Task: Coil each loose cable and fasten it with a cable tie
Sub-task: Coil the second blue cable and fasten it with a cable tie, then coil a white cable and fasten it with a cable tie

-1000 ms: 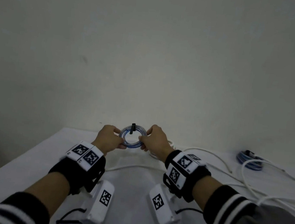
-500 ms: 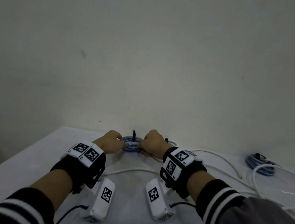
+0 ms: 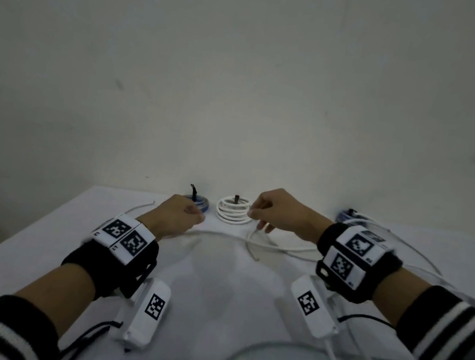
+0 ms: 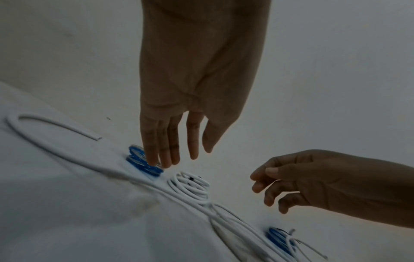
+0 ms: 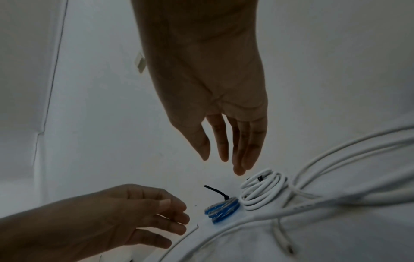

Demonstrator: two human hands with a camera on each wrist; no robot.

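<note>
- White worktop (image 3: 45, 246); loose white cable (image 3: 282, 247) trails across it, nearest the wrists.
- Left hand (image 3: 175, 217): fingers relaxed, holding nothing, fingertips (image 4: 156, 159) at the blue coil (image 3: 198, 202); contact unclear.
- Right hand (image 3: 279, 214): fingers loosely extended, empty, just above the loose cable.
- White coil (image 3: 232, 212), black tie (image 3: 236, 199), lies flat between the hands, beside the blue coil.
- Second blue coil (image 3: 347, 216) at far right edge.
</note>
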